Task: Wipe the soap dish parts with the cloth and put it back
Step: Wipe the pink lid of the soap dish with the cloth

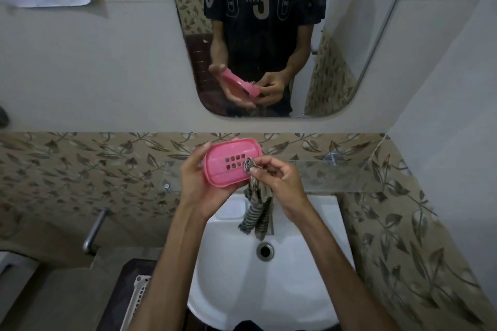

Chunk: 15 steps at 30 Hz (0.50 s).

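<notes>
My left hand holds the pink soap dish; my right hand pinches the striped cloth against its slots, above the sink.

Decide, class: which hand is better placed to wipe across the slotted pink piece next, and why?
The right hand. It already pinches the striped cloth, bunched against the pink soap dish part beside its slots. The left hand is occupied gripping that part from below, above the sink.

Soap dish above sink, cloth hanging right.
</notes>
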Motion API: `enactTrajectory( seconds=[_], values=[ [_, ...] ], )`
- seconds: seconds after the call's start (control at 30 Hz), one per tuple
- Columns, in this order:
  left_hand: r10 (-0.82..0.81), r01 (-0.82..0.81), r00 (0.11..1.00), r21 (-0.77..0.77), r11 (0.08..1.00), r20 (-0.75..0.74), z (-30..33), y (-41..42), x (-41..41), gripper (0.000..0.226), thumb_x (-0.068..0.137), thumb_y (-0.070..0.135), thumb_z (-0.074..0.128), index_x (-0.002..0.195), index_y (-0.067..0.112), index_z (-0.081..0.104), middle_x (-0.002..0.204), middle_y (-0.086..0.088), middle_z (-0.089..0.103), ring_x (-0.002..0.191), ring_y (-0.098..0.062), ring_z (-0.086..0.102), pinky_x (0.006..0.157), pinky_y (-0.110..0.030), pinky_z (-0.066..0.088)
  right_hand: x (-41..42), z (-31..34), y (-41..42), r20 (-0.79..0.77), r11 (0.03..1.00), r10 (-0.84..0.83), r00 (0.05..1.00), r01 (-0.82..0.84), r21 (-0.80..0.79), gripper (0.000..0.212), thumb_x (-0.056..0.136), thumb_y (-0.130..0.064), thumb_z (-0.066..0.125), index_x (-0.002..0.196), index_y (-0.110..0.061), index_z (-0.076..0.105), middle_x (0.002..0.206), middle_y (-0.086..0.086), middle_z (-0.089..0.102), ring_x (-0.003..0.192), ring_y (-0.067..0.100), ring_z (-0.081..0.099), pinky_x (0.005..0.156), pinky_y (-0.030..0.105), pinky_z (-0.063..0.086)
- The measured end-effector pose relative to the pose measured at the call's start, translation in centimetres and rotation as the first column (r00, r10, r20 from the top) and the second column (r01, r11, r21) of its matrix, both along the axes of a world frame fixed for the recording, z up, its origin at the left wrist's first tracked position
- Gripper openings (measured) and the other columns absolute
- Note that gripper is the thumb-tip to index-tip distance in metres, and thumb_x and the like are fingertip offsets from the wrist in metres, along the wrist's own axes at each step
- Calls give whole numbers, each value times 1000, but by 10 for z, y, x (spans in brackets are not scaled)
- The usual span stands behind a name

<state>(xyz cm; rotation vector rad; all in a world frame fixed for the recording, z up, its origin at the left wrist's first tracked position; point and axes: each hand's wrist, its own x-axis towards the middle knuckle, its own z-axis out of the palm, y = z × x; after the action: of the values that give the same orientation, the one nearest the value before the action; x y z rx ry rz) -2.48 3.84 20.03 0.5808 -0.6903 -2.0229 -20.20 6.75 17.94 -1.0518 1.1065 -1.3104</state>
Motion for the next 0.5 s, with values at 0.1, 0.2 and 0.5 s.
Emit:
enactTrajectory(
  seconds=[0.1,0.2,0.5],
  values=[
    [-117,118,993,-14,993,26,0,1,9,77,91,49,42,150,0,50,142,-29,55,123,-43,52,112,-66,31,-8,7,-6,-213,993,17,977,-42,-114,26,87,-1,82,92,-26,79,97,6,80,91,16,72,87,34,63],
    [-125,125,992,22,992,3,2,-4,10,81,89,45,49,155,0,42,146,-29,45,124,-43,45,116,-78,14,-7,9,-6,-325,985,-36,945,-21,-169,25,87,-5,83,92,-29,78,99,4,80,94,23,75,88,36,63],
    [177,-162,970,103,981,-165,6,4,-25,75,75,34,66,138,-5,56,149,-35,49,124,-39,50,100,-39,42,17,3,-2,-455,865,-460,763,270,-422,14,86,-9,85,99,-13,84,104,3,70,93,7,66,84,17,55]
  ],
)
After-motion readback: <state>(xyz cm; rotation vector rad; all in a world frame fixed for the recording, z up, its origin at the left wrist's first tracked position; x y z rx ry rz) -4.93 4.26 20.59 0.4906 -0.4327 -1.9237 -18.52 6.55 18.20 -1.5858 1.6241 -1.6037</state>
